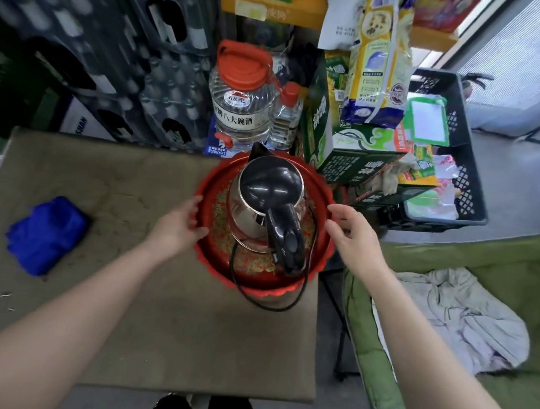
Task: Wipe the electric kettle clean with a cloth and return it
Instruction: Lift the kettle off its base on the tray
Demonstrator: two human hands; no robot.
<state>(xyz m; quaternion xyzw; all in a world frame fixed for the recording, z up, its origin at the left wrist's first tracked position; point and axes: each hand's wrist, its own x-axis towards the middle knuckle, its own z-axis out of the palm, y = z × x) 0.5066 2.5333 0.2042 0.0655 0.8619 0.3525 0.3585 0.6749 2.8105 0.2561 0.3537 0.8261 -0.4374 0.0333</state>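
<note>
A steel electric kettle (254, 212) with a black lid and black handle stands on its base inside a round red tray (287, 288) at the table's far right. Its black cord (268, 306) loops over the tray's near rim. My left hand (179, 225) rests on the tray's left rim, thumb over the edge. My right hand (354, 235) hovers by the right rim with fingers spread, holding nothing. A folded blue cloth (44, 235) lies on the table's left side, away from both hands.
The brown table (158, 325) ends just right of the tray. Behind the tray stand a clear jug (239, 102) with a red cap, a small bottle and green cartons. A black crate (457, 163) sits to the right. A green chair (519, 268) with a pale cloth is at the right.
</note>
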